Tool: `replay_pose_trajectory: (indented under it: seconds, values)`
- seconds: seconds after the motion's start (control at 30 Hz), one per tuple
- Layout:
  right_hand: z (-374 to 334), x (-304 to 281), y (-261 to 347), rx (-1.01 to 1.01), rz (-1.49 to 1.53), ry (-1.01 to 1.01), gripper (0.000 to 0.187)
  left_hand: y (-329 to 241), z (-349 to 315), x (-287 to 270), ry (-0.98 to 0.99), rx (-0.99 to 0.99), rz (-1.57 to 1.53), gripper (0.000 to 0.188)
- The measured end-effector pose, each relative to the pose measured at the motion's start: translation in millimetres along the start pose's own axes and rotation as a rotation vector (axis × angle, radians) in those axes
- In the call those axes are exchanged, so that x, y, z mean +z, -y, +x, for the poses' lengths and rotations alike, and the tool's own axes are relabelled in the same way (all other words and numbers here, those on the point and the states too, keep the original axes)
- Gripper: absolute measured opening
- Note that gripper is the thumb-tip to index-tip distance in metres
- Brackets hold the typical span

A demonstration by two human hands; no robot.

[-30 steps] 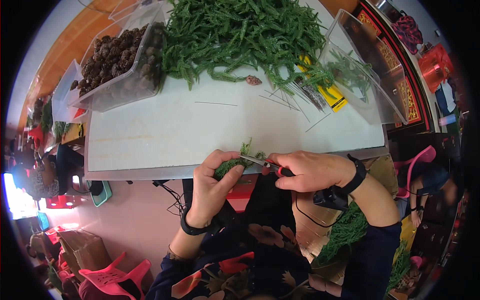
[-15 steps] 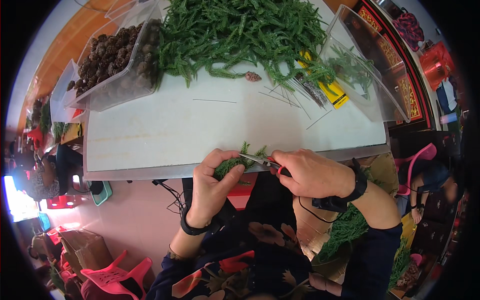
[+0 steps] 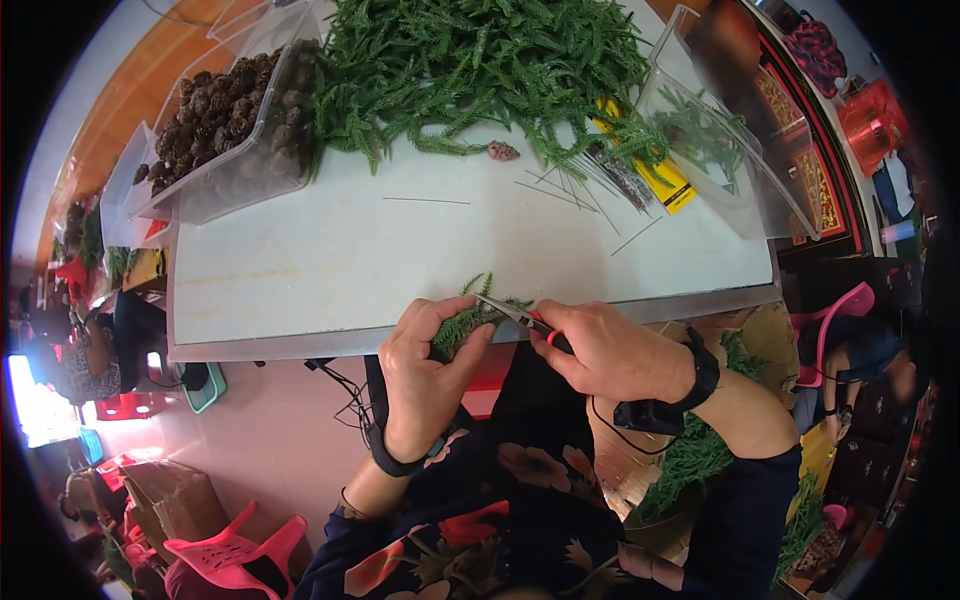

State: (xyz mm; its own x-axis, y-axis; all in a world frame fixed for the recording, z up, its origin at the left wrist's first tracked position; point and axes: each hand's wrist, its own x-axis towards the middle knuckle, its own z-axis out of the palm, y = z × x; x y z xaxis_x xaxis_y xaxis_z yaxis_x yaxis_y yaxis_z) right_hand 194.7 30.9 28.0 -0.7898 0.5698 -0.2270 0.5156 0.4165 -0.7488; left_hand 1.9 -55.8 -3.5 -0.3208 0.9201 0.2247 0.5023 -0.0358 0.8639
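Over the table's front edge, my left hand (image 3: 425, 365) pinches a small green artificial pine sprig (image 3: 462, 328) between thumb and fingers. My right hand (image 3: 615, 350) is closed around the red-and-black handles of silver long-nose pliers (image 3: 512, 310). The jaws point left across the sprig, and their tip lies beside my left fingertips. Whether the jaws grip anything is too small to tell. Beyond my hands, several thin wires (image 3: 565, 195) and a single wire (image 3: 427, 201) lie on the white tabletop (image 3: 330, 260). A lone pinecone (image 3: 503, 151) rests by the greenery.
A large heap of green pine sprigs (image 3: 480, 70) covers the back. At left stands a clear bin of pinecones (image 3: 215, 115); at right, a clear bin (image 3: 750, 170) with some sprigs. Yellow packaging (image 3: 672, 190) lies beside the wires. A pink chair (image 3: 240, 550) stands lower left.
The sprig has turned slightly in my left hand, and the left thumb has shifted up and right. My right hand and the pliers have moved a little left and tilted more steeply.
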Motion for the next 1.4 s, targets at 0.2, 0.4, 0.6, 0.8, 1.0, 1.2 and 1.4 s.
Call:
replay_pose_trajectory:
  seconds: [0.2, 0.4, 0.6, 0.8, 1.0, 1.2, 1.4]
  values:
    - [-5, 1, 5, -0.012, -0.123, -0.068, 0.027, 3, 1, -1, 0.01, 0.003, -0.026, 0.028]
    - [-6, 1, 10, 0.087, -0.22, -0.025, 0.027, -2, -2, 0, -0.002, 0.076, 0.077, 0.028]
    - [-4, 7, 10, 0.062, -0.105, -0.04, 0.026, -6, -8, 6, -0.062, 0.161, 0.263, 0.028]
    - [-1, 15, 17, 0.124, -0.271, -0.118, 0.025, -4, -7, 7, -0.096, 0.206, 0.346, 0.028]
    - [2, 16, 8, 0.046, -0.355, -0.216, 0.026, -2, 0, 0, -0.069, 0.15, 0.24, 0.026]
    - [5, 4, 2, -0.063, -0.098, -0.126, 0.025, -11, 7, -14, 0.045, -0.181, -0.129, 0.022]
    - [8, -2, 2, 0.086, 0.087, 0.091, 0.025, -4, 5, -16, 0.105, -0.174, -0.21, 0.02]
